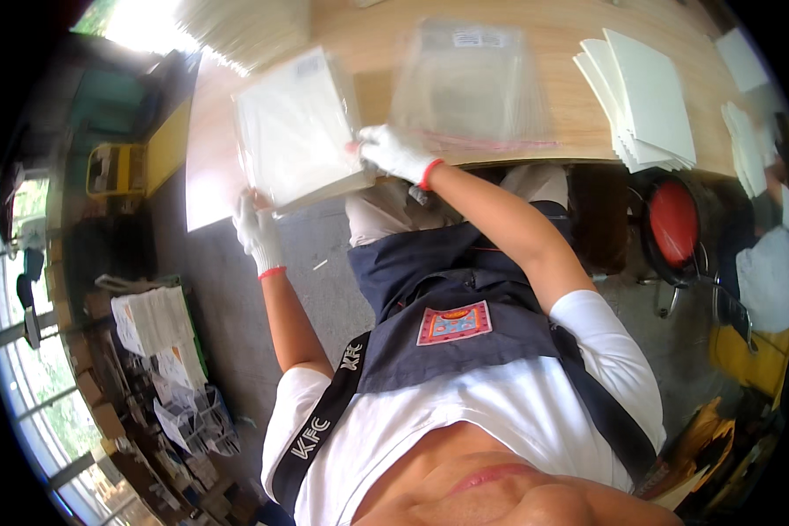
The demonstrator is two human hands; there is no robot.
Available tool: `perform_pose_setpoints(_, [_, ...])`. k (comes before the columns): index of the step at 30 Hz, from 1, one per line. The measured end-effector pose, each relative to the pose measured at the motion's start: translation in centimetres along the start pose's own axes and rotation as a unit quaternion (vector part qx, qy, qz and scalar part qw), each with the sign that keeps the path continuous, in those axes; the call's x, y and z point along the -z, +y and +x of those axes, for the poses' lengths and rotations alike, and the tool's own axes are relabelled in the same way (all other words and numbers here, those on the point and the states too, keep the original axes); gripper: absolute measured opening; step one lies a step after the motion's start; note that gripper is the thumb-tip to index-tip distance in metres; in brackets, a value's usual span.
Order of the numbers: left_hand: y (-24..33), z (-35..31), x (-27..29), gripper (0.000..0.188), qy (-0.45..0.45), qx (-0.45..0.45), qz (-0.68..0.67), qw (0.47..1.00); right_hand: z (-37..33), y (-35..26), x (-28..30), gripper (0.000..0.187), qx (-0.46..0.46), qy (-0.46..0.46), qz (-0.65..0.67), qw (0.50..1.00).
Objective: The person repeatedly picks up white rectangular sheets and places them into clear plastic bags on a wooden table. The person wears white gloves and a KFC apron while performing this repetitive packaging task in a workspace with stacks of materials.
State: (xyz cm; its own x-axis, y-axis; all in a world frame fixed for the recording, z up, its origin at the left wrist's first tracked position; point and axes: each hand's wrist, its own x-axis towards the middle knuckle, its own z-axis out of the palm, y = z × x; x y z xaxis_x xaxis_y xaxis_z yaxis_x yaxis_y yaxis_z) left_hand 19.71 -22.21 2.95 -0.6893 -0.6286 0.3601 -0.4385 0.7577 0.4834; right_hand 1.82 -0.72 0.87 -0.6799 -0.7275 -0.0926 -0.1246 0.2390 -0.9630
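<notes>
A clear plastic bag [294, 131] with a flat white board or sheet in it lies tilted over the table's front edge. My left hand [259, 235], in a white glove with a red cuff, closes its bare fingertips on the bag's lower left corner. At the bag's right edge, my right hand [396, 154], gloved the same way, grips with thumb and fingers. Right of it lies a stack of empty clear plastic bags [469, 88], their reddish edges toward me.
White folded boards [653, 101] stand fanned out on the wooden table [565, 96] at right. A blurred pale stack [245, 31] sits at the far left. A red round stool [673, 223] is under the table's right side. Paper bundles [153, 329] rest at left.
</notes>
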Motion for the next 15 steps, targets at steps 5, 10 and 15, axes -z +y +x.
perform_pose_setpoints(5, [-4.1, -1.9, -5.4, 0.046, 0.16, 0.065, -0.362, 0.916, -3.4, 1.0, 2.0, 0.038, -0.004, 0.058, 0.136, 0.989])
perform_pose_setpoints(10, [-5.9, -8.2, -8.9, 0.036, 0.091, 0.183, -0.406, 0.891, -15.2, 3.6, 13.3, 0.038, 0.064, 0.366, 0.232, 0.899])
perform_pose_setpoints(15, [0.3, -13.8, -11.6, 0.022, -0.039, -0.126, -0.263, 0.956, -24.9, 6.9, 25.9, 0.028, -0.124, 0.541, 0.143, 0.82])
